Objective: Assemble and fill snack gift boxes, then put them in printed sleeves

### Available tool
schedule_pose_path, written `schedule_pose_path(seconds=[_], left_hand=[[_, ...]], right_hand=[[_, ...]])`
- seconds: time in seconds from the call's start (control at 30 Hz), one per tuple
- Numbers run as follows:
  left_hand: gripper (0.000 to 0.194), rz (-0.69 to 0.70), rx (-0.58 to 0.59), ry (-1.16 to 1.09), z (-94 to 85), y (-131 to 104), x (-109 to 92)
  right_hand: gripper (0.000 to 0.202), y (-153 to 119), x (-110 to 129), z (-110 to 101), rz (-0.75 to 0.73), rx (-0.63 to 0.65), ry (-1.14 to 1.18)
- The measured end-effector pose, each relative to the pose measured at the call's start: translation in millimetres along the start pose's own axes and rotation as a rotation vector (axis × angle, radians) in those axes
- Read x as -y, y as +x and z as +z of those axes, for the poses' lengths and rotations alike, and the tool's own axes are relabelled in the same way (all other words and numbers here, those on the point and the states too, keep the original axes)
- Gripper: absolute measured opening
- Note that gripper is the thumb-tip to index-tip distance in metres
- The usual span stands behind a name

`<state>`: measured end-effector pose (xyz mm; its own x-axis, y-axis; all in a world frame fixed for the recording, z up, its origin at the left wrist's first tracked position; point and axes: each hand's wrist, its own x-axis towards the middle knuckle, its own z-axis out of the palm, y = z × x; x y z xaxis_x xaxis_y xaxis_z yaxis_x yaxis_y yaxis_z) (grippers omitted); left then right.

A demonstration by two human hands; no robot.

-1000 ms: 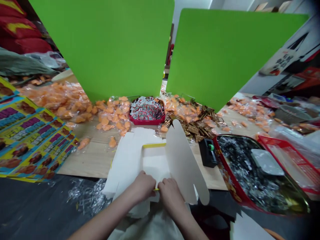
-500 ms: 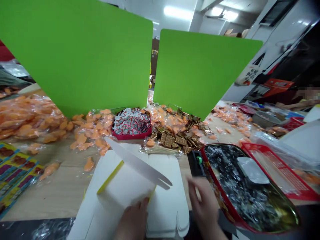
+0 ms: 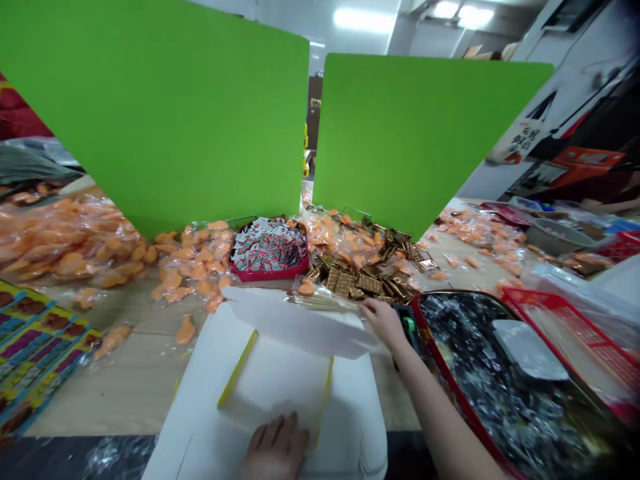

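A partly folded white carton [image 3: 280, 380] with yellow side edges lies on a stack of flat white card sheets [image 3: 200, 387]. My left hand [image 3: 280, 443] rests on the carton's near part, its fingers spread on the card. My right hand [image 3: 383, 320] reaches to the right end of the sticks [image 3: 325, 302] in clear wrap, beyond the carton's raised far flap. Its fingers are bent together at the sticks; whether they grip any is too small to tell. Gold-wrapped pieces [image 3: 367, 283] lie just behind.
A red tray [image 3: 270, 273] of small printed packets stands behind the carton. Orange wrapped pieces [image 3: 195, 260] spread on both sides. At right are a red-rimmed tin [image 3: 440, 353] of clear-wrapped dark items and a red basket [image 3: 590, 327]. Green panels [image 3: 200, 120] stand behind.
My right hand has moved forward from beside the card stack to the sticks. My left hand has spread on the carton, whose right yellow edge now shows more. The view has shifted slightly.
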<state>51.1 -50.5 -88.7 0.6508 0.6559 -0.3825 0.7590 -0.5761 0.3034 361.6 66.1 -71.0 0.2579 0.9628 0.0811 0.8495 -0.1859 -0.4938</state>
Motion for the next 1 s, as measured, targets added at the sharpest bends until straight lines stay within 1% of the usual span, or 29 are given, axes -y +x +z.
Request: schedule_pose_path(seconds=[0.1,0.13,0.17,0.2,0.23,0.27,0.3,0.33,0.37,0.4,0.43,0.47,0.5,0.53,0.57,0.6,0.63,0.67,0.7,0.73,0.77,0.8,0.83,0.9,0.93,1.0], left_hand=[[0.040,-0.053,-0.046,0.027,-8.6,8,-20],[0.042,-0.065,-0.045,0.031,-12.8,9,-25],[0.045,-0.068,-0.040,0.025,-16.7,9,-28],[0.048,-0.062,-0.039,0.012,-19.8,9,-29],[0.050,-0.045,-0.040,-0.005,-21.6,7,-30],[0.050,-0.024,-0.053,-0.023,-22.0,5,-29],[0.049,-0.001,-0.082,-0.046,-20.9,2,-28],[0.047,0.020,-0.133,-0.080,-18.4,-2,-27],[0.043,0.048,-0.198,-0.133,-15.0,-6,-25],[0.038,0.076,-0.288,-0.207,-11.1,-10,-24],[0.034,0.098,-0.407,-0.299,-7.3,-14,-22],[0.031,0.110,-0.547,-0.395,-4.0,-18,-20],[0.031,0.110,-0.689,-0.478,-1.8,-21,-17],[0.033,0.096,-0.811,-0.532,-0.4,-23,-13],[0.038,0.072,-0.889,-0.545,0.1,-23,-8],[0.044,0.052,-0.914,-0.513,0.3,-21,-2],[0.050,0.059,-0.886,-0.437,0.9,-17,5],[0.053,0.095,-0.833,-0.334,2.4,-11,13],[0.055,0.148,-0.769,-0.223,5.3,-4,20],[0.055,0.205,-0.704,-0.120,9.6,2,29],[0.055,0.261,-0.649,-0.033,15.0,8,37],[0.056,0.305,-0.606,0.033,21.0,12,45],[0.057,0.322,-0.569,0.082,26.9,14,52],[0.063,0.309,-0.500,0.159,35.9,13,63],[0.063,0.296,-0.468,0.189,38.3,10,65],[0.055,0.261,-0.378,0.223,39.7,5,62]], right_hand=[[0.024,-15,-5,-26,0.068,-0.059,0.096],[0.028,-26,-3,-36,0.096,-0.097,0.117],[0.032,-41,3,-45,0.132,-0.188,0.138],[0.036,-60,11,-53,0.166,-0.342,0.161],[0.037,-82,22,-60,0.182,-0.554,0.180],[0.036,-106,35,-65,0.156,-0.776,0.190],[0.035,-129,50,-66,0.067,-0.954,0.184],[0.034,-149,65,-63,-0.098,-0.988,0.146],[0.035,-165,79,-55,-0.272,-0.919,0.103],[0.035,-177,94,-43,-0.410,-0.773,0.053],[0.032,-183,107,-26,-0.480,-0.617,0.011],[0.027,-185,119,-7,-0.476,-0.502,-0.023],[0.021,-184,129,14,-0.436,-0.430,-0.052],[0.016,-181,137,33,-0.388,-0.385,-0.079],[0.014,-178,142,50,-0.348,-0.359,-0.109],[0.014,-176,145,62,-0.331,-0.335,-0.135],[0.014,-175,145,70,-0.336,-0.322,-0.151],[0.013,-175,143,74,-0.363,-0.325,-0.162],[0.014,-176,137,72,-0.395,-0.339,-0.173],[0.018,-176,127,65,-0.407,-0.355,-0.188],[0.023,-176,112,52,-0.390,-0.382,-0.206],[0.027,-173,92,35,-0.335,-0.418,-0.228],[0.031,-168,67,14,-0.236,-0.463,-0.252],[0.041,-151,3,-35,0.016,-0.536,-0.299],[0.044,-140,-32,-59,0.140,-0.573,-0.324],[0.044,-118,-99,-100,0.386,-0.619,-0.386]])
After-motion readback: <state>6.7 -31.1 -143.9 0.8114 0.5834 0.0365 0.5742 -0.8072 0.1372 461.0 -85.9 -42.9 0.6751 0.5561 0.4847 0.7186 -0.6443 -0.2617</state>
